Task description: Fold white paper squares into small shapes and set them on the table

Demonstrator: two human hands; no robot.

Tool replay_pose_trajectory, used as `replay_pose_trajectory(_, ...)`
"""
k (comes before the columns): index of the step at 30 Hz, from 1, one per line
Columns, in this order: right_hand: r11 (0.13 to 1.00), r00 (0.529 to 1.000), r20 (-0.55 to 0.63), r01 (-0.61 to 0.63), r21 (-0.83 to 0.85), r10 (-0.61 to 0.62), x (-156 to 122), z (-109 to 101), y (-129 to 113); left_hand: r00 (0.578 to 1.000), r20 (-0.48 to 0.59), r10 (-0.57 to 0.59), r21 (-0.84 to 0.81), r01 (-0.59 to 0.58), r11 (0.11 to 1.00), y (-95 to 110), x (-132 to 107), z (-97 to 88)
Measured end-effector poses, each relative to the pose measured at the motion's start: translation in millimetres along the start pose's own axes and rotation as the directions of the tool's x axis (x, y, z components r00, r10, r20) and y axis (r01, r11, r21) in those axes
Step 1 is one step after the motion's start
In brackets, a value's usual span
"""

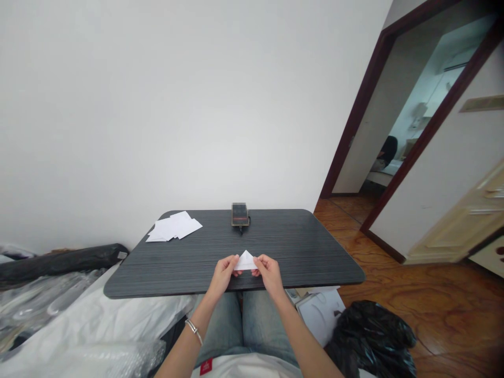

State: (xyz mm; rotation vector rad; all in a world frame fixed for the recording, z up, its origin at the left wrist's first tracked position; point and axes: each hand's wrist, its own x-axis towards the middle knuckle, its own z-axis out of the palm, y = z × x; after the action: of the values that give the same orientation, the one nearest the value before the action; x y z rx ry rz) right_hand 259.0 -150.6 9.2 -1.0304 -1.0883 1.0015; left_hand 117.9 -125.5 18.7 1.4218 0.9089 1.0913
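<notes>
Between my two hands is a small piece of folded white paper (246,261), its pointed top facing away from me. My left hand (226,268) pinches its left corner between thumb and fingers. At the opposite corner, my right hand (268,270) grips the paper the same way. Both hands are just above the front part of the dark table (157,273). Some of the fingers are hidden behind the paper.
Several loose white paper sheets (175,227) lie at the table's back left. A small dark device on a stand (240,215) is at the back middle, near the wall. Plastic-wrapped items (47,304) lie left; a black plastic bag (370,336) sits on the floor right.
</notes>
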Motion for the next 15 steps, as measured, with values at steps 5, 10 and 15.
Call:
replay_pose_trajectory(5, 1.0, 1.0, -0.002, 0.013, -0.023, -0.013, 0.3, 0.4, 3.8, 0.998, 0.053, -0.04, -0.025, 0.041, 0.999, 1.8, 1.7, -2.9)
replay_pose_trajectory(10, 0.998, 0.996, -0.067, 0.056, 0.032, -0.054, 0.3, -1.9, 8.7, 0.998, 0.036, -0.053, -0.035, 0.054, 0.998, -1.1, 3.1, -5.0)
replay_pose_trajectory(15, 0.996, 0.994, -0.078, 0.08, 0.044, -0.076, 1.0, -2.8, 10.9, 0.999, 0.018, -0.029, -0.034, 0.029, 0.999, -4.3, 4.5, -4.6)
